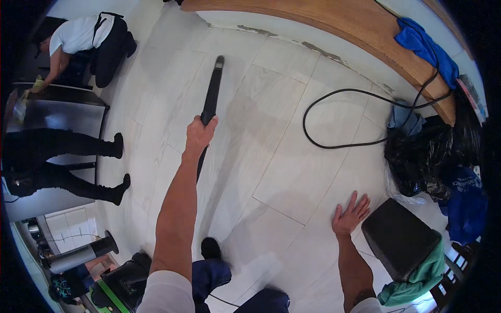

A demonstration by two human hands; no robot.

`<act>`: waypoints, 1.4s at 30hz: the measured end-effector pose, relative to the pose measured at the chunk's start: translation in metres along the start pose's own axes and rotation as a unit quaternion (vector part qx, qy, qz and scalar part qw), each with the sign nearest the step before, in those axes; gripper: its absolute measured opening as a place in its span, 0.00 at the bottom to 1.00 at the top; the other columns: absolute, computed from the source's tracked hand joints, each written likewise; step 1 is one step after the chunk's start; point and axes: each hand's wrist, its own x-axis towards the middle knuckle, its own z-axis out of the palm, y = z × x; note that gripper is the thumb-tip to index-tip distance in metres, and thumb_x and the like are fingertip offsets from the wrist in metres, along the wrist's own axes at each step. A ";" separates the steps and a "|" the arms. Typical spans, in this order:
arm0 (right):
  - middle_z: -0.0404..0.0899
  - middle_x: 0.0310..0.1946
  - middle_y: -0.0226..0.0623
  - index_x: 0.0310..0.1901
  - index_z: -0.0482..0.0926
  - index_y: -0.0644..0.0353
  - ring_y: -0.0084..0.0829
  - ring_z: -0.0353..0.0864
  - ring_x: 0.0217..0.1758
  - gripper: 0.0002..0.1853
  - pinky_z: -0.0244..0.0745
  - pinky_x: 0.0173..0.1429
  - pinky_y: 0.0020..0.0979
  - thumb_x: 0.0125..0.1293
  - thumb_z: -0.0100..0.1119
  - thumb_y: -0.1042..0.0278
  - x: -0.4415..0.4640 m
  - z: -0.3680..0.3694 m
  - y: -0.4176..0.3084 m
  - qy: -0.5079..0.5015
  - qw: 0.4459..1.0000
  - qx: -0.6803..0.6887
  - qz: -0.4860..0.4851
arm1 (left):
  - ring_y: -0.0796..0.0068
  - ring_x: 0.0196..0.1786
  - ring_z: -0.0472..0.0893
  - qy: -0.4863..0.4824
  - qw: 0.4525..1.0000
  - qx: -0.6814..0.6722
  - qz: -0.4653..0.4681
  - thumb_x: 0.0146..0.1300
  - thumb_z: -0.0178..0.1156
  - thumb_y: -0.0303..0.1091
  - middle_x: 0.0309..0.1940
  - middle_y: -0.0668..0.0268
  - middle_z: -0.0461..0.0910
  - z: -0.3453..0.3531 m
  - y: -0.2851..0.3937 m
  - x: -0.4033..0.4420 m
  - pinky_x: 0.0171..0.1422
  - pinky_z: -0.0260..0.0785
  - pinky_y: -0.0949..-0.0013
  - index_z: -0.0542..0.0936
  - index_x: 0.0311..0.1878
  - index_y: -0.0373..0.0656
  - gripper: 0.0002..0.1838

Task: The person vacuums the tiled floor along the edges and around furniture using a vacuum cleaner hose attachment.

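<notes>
My left hand [200, 134] is wrapped round the handle of a black vacuum wand [212, 94], which points away from me over the pale tiled floor [276, 172]. A ribbed hose runs back from the wand beside my forearm. On the right, my right hand [350, 215] has its fingers spread and holds nothing. It is nearest to a dark padded seat [401, 239], with a green cloth [417, 276] at the seat's lower edge. Whether this hand touches the floor, I cannot tell.
A black cable [334, 94] loops over the floor toward black plastic bags [422, 156]. A wooden ledge [323, 26] curves along the top. At left, one person [88, 39] kneels and another person's legs [78, 161] stand near a metallic appliance [57, 120]. A black-and-green machine [120, 284] sits lower left.
</notes>
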 end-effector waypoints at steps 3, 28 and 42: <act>0.39 0.81 0.58 0.81 0.50 0.50 0.62 0.35 0.83 0.40 0.36 0.78 0.69 0.75 0.40 0.38 0.001 -0.001 -0.001 -0.010 1.000 0.000 0.005 | 0.53 0.25 0.85 -0.018 0.998 0.022 0.061 0.64 0.64 0.56 0.26 0.48 0.82 0.007 0.018 0.025 0.33 0.78 0.54 0.77 0.41 0.27 0.32; 0.42 0.80 0.59 0.80 0.54 0.52 0.61 0.37 0.83 0.40 0.33 0.78 0.69 0.72 0.45 0.41 0.000 -0.003 -0.003 -0.007 1.000 0.004 0.019 | 0.59 0.24 0.84 0.104 0.971 0.160 0.142 0.62 0.63 0.62 0.23 0.56 0.82 -0.005 0.041 0.225 0.31 0.77 0.54 0.80 0.31 0.33 0.33; 0.39 0.80 0.60 0.80 0.52 0.49 0.64 0.36 0.83 0.42 0.32 0.78 0.70 0.69 0.50 0.41 0.002 -0.008 -0.002 -0.039 0.998 0.042 0.034 | 0.50 0.30 0.86 -0.134 0.966 -0.002 0.220 0.66 0.64 0.56 0.24 0.51 0.82 0.135 0.092 -0.021 0.38 0.76 0.52 0.75 0.41 0.33 0.28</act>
